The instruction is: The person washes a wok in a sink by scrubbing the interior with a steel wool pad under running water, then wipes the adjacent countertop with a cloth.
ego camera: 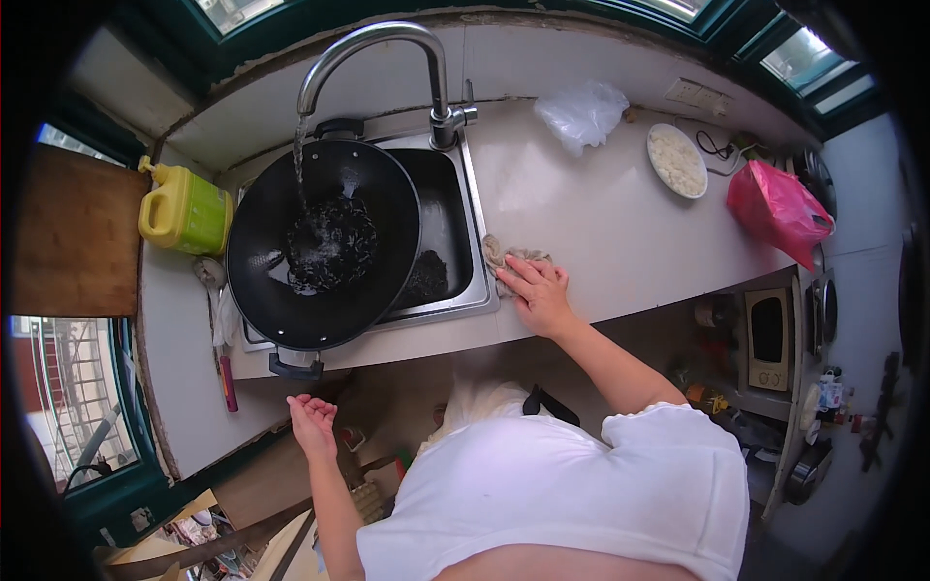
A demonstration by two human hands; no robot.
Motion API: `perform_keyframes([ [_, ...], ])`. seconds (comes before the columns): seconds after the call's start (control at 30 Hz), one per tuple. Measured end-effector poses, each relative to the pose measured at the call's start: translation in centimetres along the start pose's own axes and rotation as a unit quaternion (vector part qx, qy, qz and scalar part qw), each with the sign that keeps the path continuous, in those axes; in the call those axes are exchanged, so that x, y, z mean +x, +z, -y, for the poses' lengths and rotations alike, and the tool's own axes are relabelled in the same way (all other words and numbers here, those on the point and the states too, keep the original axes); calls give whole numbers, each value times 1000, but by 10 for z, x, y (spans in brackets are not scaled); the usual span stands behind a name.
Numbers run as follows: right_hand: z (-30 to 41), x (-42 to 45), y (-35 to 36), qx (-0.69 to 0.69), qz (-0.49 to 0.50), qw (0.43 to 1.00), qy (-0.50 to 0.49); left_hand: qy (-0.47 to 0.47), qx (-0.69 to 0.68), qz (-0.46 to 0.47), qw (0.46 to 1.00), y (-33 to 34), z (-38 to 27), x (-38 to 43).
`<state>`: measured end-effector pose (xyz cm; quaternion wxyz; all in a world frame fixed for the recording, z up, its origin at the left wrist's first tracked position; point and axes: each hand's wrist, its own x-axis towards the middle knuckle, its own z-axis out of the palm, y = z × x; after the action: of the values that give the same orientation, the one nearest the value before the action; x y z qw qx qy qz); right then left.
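My right hand [539,292] presses on a crumpled beige cloth [496,256] on the countertop, just right of the sink's steel rim [476,218]. In front of the counter's edge, my left hand [315,423] is raised with its fingers loosely curled and nothing visible in it. A black two-handled wok [392,210] rests over the sink, tilted slightly. Water runs into it from the curved chrome faucet [438,65] and pools at its bottom. Part of the dark sink basin [443,218] shows to the wok's right.
On the left stand a yellow-green jug with a pump [192,210] and a ladle [211,274]. A clear plastic bag [583,115], an oval plate of rice-like white food [677,160] and a pink plastic bag [776,207] lie on the right. A microwave [769,340] sits on a lower shelf.
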<state>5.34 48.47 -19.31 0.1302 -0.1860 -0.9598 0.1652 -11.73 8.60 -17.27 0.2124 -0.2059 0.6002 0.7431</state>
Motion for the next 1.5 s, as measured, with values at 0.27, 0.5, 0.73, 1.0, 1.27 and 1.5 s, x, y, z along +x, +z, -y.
perform_keyframes([
  [0.27, 9, -58, -27, -69, -12, 997, 31, -27, -5, 9, 1000, -51, 36, -22],
  [0.5, -153, -53, -34, -240, -151, 891, 354, -20, 14, -25, 999, -58, 26, -26],
  [0.73, -235, 87, -40, -121, -108, 848, 504, -22, 54, -43, 997, -38, 16, -11],
  [1.0, -197, 78, -30, -82, -58, 966, 239, -32, 91, -7, 995, -16, 20, -4],
  [1.27, -4, -6, 1, 59, -14, 998, -19, -66, 107, -1, 992, -34, 37, -21],
  [1.5, 66, -50, 24, 7, -84, 996, 5, -78, 105, -68, 989, -115, 59, -74],
])
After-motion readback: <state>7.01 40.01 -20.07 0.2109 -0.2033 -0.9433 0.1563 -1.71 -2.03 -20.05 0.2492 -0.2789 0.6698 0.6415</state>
